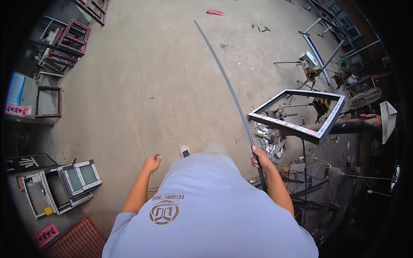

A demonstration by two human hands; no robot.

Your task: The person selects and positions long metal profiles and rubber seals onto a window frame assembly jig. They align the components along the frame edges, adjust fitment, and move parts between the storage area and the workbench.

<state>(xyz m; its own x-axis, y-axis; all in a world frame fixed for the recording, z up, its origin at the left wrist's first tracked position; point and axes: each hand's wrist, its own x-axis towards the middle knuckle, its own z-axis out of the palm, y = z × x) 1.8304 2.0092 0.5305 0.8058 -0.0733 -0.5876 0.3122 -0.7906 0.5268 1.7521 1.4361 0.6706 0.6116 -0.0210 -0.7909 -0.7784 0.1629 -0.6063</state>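
Note:
My right hand [261,159] is closed around a long, thin grey strip [228,82], which looks like a length of frame profile. From my grip the strip runs far ahead over the concrete floor, and its other end passes down beside my right side. My left hand [152,163] hangs at my left with its fingers curled in, and nothing shows in it. A white-edged dark window frame [297,127] stands just beyond my right hand, apart from it.
Metal offcuts [270,139] lie heaped below the frame. A machine on legs [310,65] stands farther right, near a thick dark pipe [357,125]. Stacked window frames [64,185] are at the left, with red-edged frames [74,38] behind. A red object [214,12] lies far ahead.

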